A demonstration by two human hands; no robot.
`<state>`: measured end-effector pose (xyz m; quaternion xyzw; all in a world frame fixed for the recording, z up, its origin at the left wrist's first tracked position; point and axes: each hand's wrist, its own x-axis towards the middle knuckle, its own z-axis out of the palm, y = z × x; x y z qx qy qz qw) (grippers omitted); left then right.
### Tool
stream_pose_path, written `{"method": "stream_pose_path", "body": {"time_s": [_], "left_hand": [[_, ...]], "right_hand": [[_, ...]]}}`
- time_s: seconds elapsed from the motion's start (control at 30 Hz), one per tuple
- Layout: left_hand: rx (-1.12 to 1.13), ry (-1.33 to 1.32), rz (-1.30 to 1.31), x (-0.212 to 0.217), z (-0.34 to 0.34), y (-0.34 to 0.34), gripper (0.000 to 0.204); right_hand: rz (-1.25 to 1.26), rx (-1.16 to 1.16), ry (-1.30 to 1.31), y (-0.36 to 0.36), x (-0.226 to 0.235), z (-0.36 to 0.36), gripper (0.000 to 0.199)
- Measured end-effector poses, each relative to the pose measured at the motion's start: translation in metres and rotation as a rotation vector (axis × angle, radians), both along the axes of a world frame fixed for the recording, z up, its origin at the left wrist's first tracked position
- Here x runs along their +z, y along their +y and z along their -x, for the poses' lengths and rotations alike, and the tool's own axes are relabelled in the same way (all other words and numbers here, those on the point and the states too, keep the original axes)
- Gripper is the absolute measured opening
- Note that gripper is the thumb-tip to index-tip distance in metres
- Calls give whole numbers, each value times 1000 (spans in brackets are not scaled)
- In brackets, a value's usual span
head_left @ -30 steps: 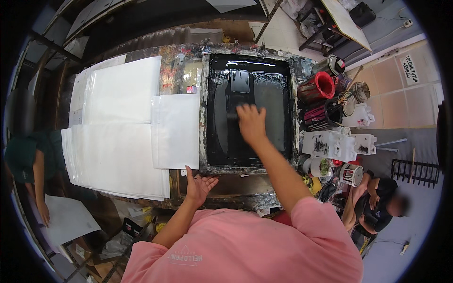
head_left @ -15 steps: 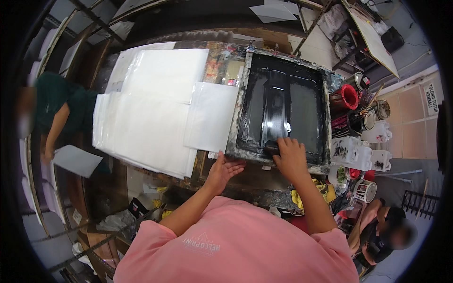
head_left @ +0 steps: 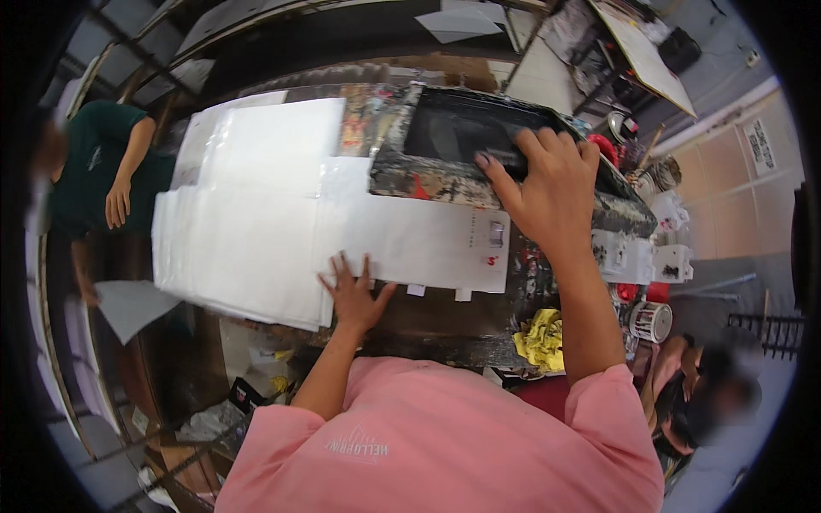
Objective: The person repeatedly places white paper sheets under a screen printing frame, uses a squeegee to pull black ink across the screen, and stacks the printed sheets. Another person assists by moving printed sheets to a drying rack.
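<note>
My right hand (head_left: 554, 175) is at the raised near side of a dark, paint-crusted screen printing frame (head_left: 428, 184), its fingers bent over it and its thumb out to the left. A black squeegee (head_left: 492, 137) lies inside the frame by that thumb; the back of the hand hides the exact grip. Under the tilted frame is a white sheet (head_left: 419, 239) with small dark and red print at its right end. My left hand (head_left: 352, 301) has its fingers spread at the sheet's near edge, beside a broad stack of white sheets (head_left: 248, 205).
Paint cans and tubs (head_left: 652, 321) crowd the right side, with stained white containers (head_left: 620, 254) beside them. A yellow cloth (head_left: 540, 340) lies at the table's near edge. One person in a green shirt (head_left: 103, 162) stands at left, near racks; another (head_left: 705, 389) is at lower right.
The frame's near side has tilted up with my right hand, uncovering the printed end of the white sheet. My left hand has moved left from the frame's corner, fingers spreading.
</note>
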<state>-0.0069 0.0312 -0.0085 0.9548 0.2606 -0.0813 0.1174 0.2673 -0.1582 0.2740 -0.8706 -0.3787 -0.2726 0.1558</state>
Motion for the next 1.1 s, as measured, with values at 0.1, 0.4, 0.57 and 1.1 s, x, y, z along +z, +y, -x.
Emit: {"method": "stream_pose_path", "body": {"time_s": [0.1, 0.4, 0.57, 1.1], "left_hand": [[51, 20, -50, -20, 8, -1, 113], [246, -59, 26, -14, -12, -4, 116], [36, -80, -167, -21, 15, -7, 113], [443, -345, -377, 44, 54, 209, 77]], "right_hand": [[-34, 10, -20, 6, 11, -22, 49], [-93, -3, 20, 10, 16, -30, 55], [-110, 23, -9, 6, 4, -23, 60], [-69, 16, -41, -4, -5, -12, 60]]}}
